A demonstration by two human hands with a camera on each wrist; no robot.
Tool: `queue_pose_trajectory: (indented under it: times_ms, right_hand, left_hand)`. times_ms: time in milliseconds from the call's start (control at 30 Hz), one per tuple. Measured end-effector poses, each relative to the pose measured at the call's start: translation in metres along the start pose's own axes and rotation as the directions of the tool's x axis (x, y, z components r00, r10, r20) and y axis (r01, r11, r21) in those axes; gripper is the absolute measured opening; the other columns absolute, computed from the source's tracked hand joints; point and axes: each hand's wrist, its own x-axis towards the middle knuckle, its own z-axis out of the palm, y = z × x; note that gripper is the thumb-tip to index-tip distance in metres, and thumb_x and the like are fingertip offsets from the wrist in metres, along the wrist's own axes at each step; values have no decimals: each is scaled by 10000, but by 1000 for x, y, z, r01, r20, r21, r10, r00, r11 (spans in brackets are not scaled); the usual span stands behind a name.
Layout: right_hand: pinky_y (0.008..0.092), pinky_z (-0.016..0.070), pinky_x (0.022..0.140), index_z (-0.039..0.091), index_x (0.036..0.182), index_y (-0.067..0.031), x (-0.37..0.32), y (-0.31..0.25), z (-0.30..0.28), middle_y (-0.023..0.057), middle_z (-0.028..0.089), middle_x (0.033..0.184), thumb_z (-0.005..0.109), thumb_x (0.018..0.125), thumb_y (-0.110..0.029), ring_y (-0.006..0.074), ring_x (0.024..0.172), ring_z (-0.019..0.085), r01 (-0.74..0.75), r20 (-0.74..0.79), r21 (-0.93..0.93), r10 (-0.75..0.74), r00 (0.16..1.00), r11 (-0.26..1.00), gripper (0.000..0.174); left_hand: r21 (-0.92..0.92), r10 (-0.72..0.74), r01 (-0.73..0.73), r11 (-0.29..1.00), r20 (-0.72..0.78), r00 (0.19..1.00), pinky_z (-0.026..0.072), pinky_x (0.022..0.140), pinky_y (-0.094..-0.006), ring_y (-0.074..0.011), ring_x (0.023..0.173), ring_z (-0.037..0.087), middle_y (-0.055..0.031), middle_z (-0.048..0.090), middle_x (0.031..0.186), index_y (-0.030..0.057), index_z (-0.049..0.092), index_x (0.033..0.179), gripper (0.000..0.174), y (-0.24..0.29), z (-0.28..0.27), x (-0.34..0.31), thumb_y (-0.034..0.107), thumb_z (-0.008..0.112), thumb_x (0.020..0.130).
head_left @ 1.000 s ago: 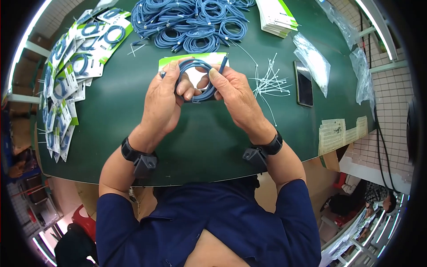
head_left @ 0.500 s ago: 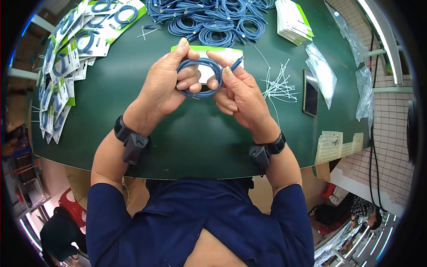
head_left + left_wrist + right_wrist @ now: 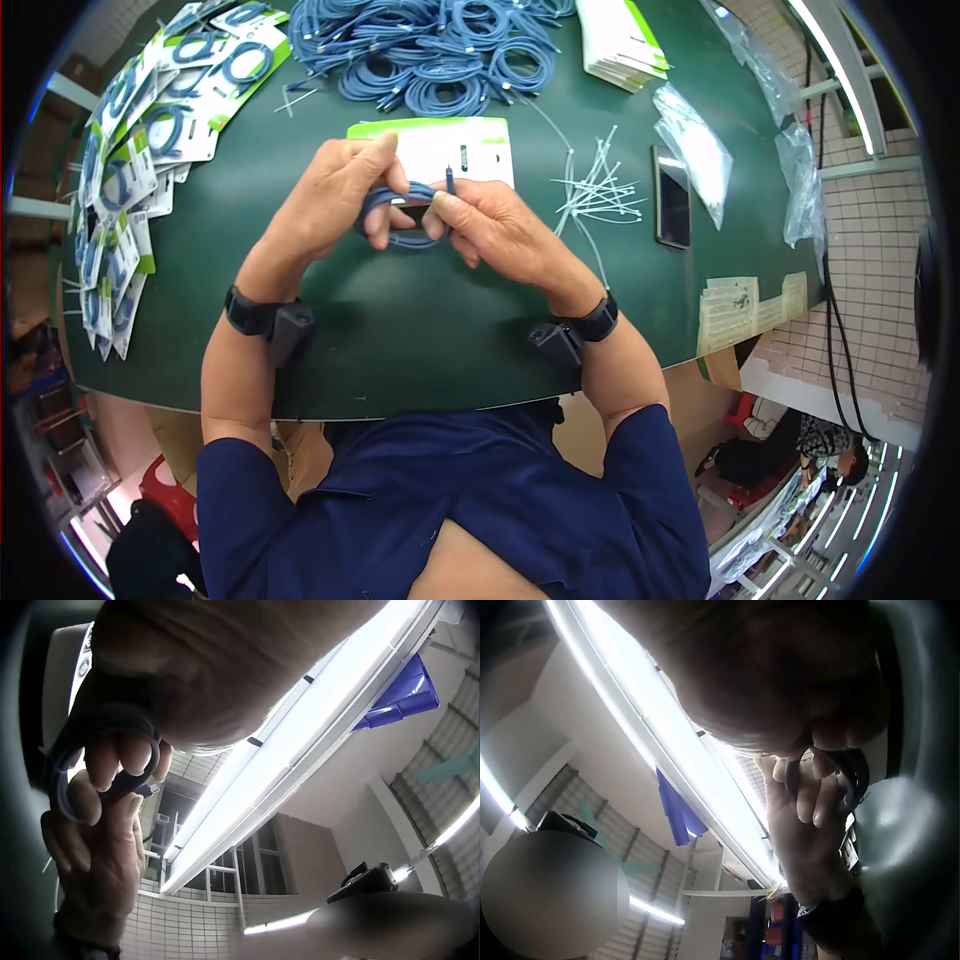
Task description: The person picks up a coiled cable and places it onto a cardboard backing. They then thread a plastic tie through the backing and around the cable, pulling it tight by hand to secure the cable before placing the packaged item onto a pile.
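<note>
Curled around its left side, the left hand (image 3: 335, 190) holds a blue cable coil (image 3: 412, 242) above the green table (image 3: 420, 345), near a green-and-white card (image 3: 485, 150); the right hand (image 3: 500, 232) pinches the coil's right side. Farther right lie white ties (image 3: 592, 198), then a phone (image 3: 672, 195).

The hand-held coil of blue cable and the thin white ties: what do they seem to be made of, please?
Coil of blue cable: probably a matte plastic or fabric sheath, bending in smooth loops with little shine; any weave unclear. Thin white ties: likely smooth plastic, being slender, pale and gently curved.
</note>
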Motion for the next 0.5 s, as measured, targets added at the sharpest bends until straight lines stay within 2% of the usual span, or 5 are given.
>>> queue_pose_trajectory:
  times_ms: [100, 133, 233, 400, 500]
  right_hand:
    - [237, 458, 550, 689, 1098, -20, -2, -4, -1, -2, 637, 888, 455, 1172, -305, 61, 608, 520, -47, 17, -111, 50, 999, 993, 376]
    - [237, 458, 550, 689, 1098, -20, -3, -4, 1, -2, 637, 888, 455, 1172, -305, 61, 608, 520, -46, 31, -101, 49, 998, 994, 376]
    - [239, 482, 567, 673, 1067, -21, -5, -7, 5, 0, 628, 874, 458, 1170, -317, 70, 610, 538, -28, 73, -141, 38, 997, 990, 380]
    - [248, 508, 587, 661, 1044, -25, -8, -21, 3, 2, 619, 864, 454, 1168, -311, 78, 636, 575, -98, 78, -132, 109, 991, 986, 374]
    - [264, 528, 603, 651, 1031, -25, -8, -18, -4, 13, 636, 876, 457, 1162, -293, 84, 669, 606, 62, 24, -120, -60, 998, 991, 356]
  left_hand:
    - [177, 5, -10, 984, 25, 1000, 593, 551, -312, -145, 479, 640, -60, 641, 672, 5, 614, 815, 532, -2, 3, 2, 402, 502, 1151]
    - [180, -4, 2, 984, 11, 1000, 593, 551, -312, -145, 479, 640, -60, 641, 672, 5, 614, 815, 532, -2, 2, 1, 402, 502, 1151]
    - [311, -45, 1, 950, 133, 990, 599, 568, -306, -131, 469, 630, -30, 608, 664, 2, 613, 798, 530, 3, 2, -2, 372, 493, 1157]
    - [146, -36, 11, 989, 166, 986, 580, 594, -277, -122, 537, 652, -5, 590, 688, -17, 652, 887, 413, 6, 7, -3, 334, 614, 1101]
    - [202, 120, -111, 973, -32, 992, 537, 611, -268, -107, 631, 655, -5, 566, 692, -26, 687, 1010, 266, 15, 22, -12, 225, 765, 972]
